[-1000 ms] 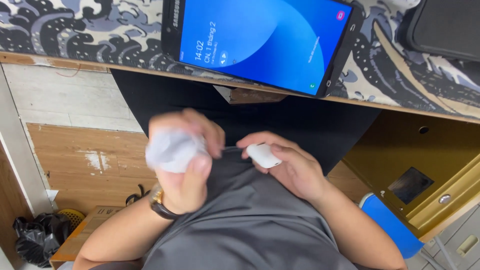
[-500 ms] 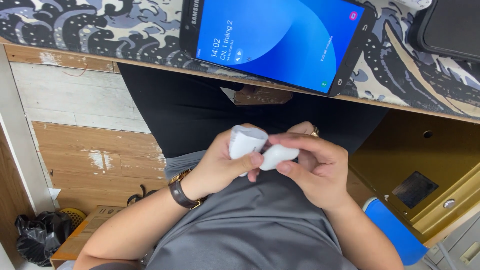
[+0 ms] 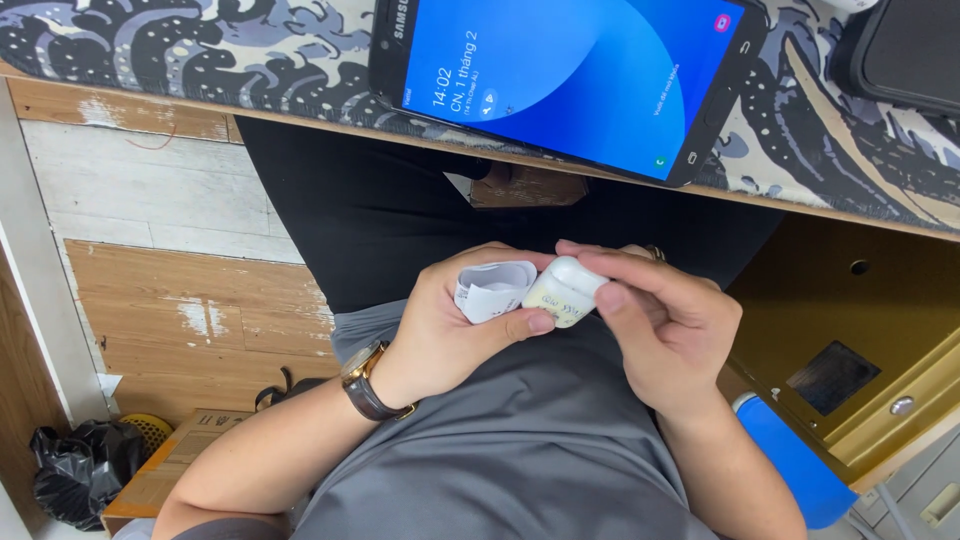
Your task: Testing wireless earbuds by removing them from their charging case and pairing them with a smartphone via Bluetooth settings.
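Closing together over the lap since a second ago, the left hand (image 3: 450,325) pinches a curled paper slip (image 3: 495,290) against the small white case (image 3: 563,292), right hand (image 3: 665,325) grip clamped on it.

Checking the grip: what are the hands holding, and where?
Left hand holds a curled white paper around its roll; right hand pinches a small white case by its end.

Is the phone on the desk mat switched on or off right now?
On. The phone lies flat on the patterned mat with its screen lit bright blue.
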